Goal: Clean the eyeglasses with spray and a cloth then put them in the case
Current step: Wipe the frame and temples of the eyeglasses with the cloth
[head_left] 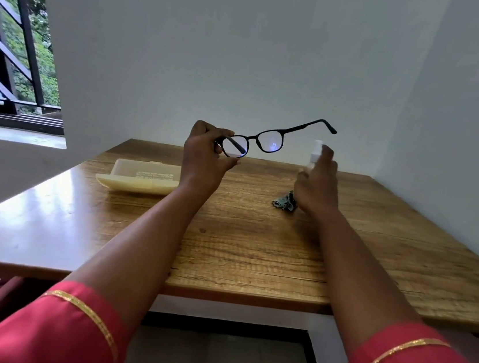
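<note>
Spraying step in hand; left hand [206,147] pinches glasses [267,142] aloft over table [254,243]; right hand [318,180] grips spray [316,151] beside them; next move likely needs cloth [285,202]; case [139,176] open, far left.

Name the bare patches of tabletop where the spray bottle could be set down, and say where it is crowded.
Free: the wide near strip of the wooden table under both forearms, and the right side beyond the crumpled cloth. Also bare: the stretch between the open glasses case and the cloth. Crowded: around the cloth below the right hand, and the far left by the case.
</note>
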